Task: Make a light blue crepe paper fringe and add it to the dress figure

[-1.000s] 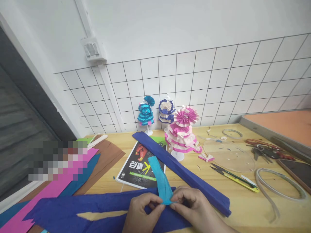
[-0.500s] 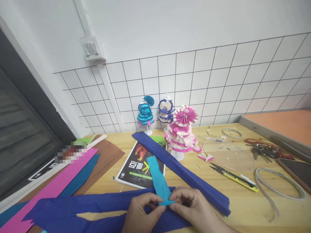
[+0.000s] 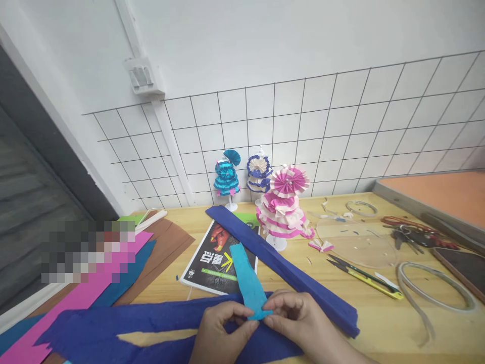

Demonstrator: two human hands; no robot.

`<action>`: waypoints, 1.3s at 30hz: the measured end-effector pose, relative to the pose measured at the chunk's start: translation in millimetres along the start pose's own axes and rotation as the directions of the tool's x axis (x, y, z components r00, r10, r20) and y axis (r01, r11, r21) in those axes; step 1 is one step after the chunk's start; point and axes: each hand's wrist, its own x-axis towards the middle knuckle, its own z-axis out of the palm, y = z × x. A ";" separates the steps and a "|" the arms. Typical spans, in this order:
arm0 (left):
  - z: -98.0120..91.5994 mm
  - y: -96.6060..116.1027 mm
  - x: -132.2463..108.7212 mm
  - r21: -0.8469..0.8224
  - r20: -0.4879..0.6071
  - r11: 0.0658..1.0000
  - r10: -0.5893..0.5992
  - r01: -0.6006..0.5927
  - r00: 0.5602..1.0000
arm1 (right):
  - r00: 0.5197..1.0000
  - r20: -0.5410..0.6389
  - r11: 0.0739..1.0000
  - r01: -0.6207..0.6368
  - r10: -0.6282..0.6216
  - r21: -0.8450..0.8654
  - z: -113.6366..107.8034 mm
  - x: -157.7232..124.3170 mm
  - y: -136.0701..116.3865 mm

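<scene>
A strip of turquoise crepe paper [image 3: 248, 275] stands between my hands, its near end folded into a narrow crosswise edge. My left hand [image 3: 224, 328] pinches the left end of that fold between thumb and fingers. Opposite it, my right hand [image 3: 295, 318] pinches the right end. Dark blue crepe paper [image 3: 151, 316] lies beneath both hands and spreads to the left. A long folded dark blue paper band [image 3: 288, 265] runs diagonally behind my right hand. Under the strip's far end is a black printed booklet [image 3: 217, 260].
Three tiered paper-trimmed stands, turquoise [image 3: 226, 177], blue-and-white [image 3: 259, 172] and pink [image 3: 286, 207], stand at the back. Yellow-handled snips [image 3: 366, 277], coiled clear tape [image 3: 435, 285] and keys [image 3: 413, 236] lie right. Pink paper [image 3: 87, 298] and brown paper [image 3: 166, 247] lie left.
Both hands keep their pinch on the turquoise strip in nearly the same place. The folded edge and the strip's upper part have shifted very slightly.
</scene>
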 end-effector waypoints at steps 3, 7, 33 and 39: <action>1.3 -2.3 0.1 -0.147 0.021 0.987 -0.064 0.066 0.998 | 1.000 -0.002 1.000 0.009 -0.009 0.008 0.2 0.2 -2.8; 2.6 -3.2 0.5 -0.376 0.082 0.914 -0.131 0.153 0.988 | 0.999 0.021 0.997 0.026 -0.027 0.076 -0.6 1.4 -2.5; 9.6 -14.8 0.4 -0.552 0.164 0.799 -0.175 0.237 0.971 | 0.996 -0.036 0.973 -0.065 0.075 0.221 6.0 -1.5 -6.1; 10.4 -11.2 0.3 -0.539 0.181 0.807 -0.170 0.242 0.969 | 0.998 -0.006 0.988 -0.062 0.064 0.138 9.1 -2.6 -3.8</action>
